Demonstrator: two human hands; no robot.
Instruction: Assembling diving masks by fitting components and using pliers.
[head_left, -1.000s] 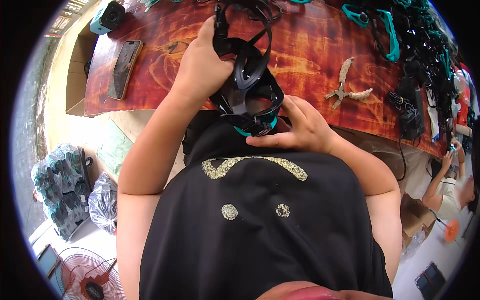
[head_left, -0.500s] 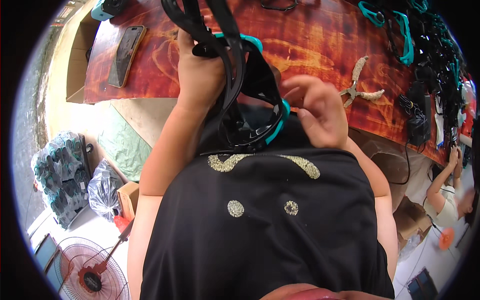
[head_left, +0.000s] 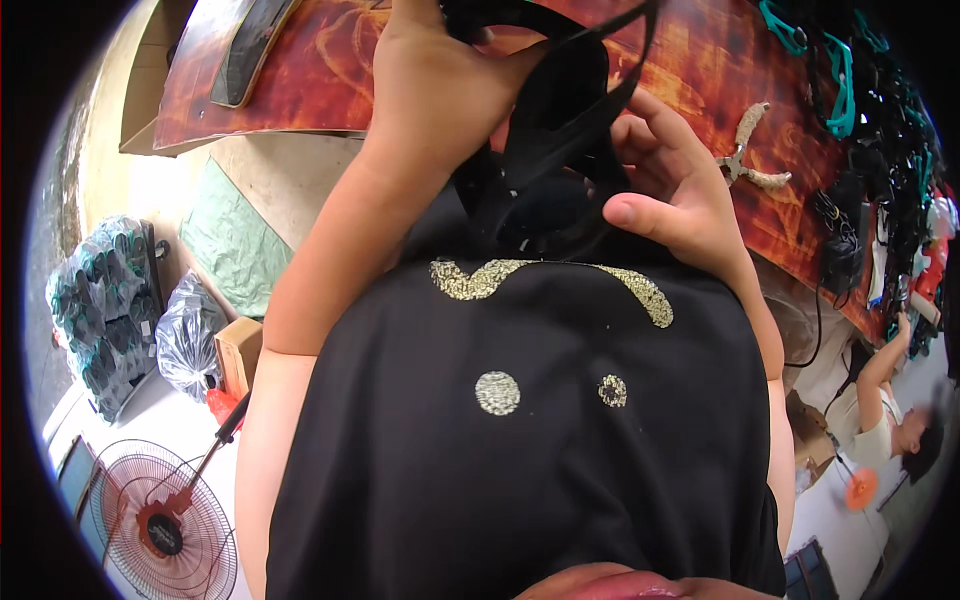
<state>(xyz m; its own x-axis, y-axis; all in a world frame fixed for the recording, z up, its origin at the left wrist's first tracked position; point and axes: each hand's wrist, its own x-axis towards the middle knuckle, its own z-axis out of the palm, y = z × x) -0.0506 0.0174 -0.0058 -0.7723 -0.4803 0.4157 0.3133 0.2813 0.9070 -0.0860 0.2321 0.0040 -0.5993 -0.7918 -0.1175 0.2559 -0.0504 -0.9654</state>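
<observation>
A black diving mask (head_left: 565, 95) hangs in front of my chest, over the near edge of the table. My left hand (head_left: 440, 95) is closed around its upper left part, the fingers partly hidden. A loose black strap (head_left: 648, 40) loops up on the right side of the mask. Beside that side is my right hand (head_left: 685, 185), its thumb spread away from loosely bent fingers. The fingertips are close to the strap or the mask's edge; whether they touch cannot be made out. Pliers (head_left: 740, 160) with wrapped handles lie just right of this hand.
The red-brown wooden table (head_left: 330, 85) carries a phone (head_left: 245, 60) at left and a pile of black and teal masks (head_left: 840, 90) at right. A fan (head_left: 165, 530), wrapped bundles (head_left: 110, 320) and a cardboard box (head_left: 240, 350) stand lower left. Another person (head_left: 880, 410) sits at right.
The mask has turned in my left hand: its teal rim, visible before, is now out of sight. The strap has swung right. My right hand has shifted slightly right, its thumb spread wider.
</observation>
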